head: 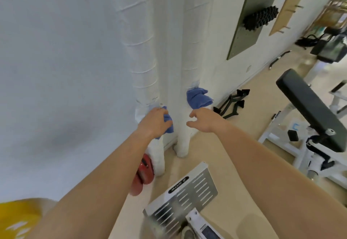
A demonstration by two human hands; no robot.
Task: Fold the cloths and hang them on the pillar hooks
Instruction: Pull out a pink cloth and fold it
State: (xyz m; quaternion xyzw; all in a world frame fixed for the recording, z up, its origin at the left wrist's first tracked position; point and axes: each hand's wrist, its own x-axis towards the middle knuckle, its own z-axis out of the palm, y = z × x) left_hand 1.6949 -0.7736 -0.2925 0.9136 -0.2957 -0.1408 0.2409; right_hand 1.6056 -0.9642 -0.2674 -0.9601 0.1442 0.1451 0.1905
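"Bare forearms [105, 173] reach out closest to us. What's the left hand [155, 121] doing?"

"Grasping a blue cloth [169, 128], bunched against the left wrapped pillar [142, 60], around eleven o'clock."

"And the right hand [205, 119]?"

"Released, fingers loosely curled, holding nothing. A second blue cloth [199, 98] hangs on the right pillar [195, 51], at twelve o'clock just beyond its fingertips."

"Any hook showing?"

"Can't tell; the cloths cover those spots. A red weight plate [144, 171] sits at the left pillar's foot, and a black bench pad [308, 107] is at three o'clock."
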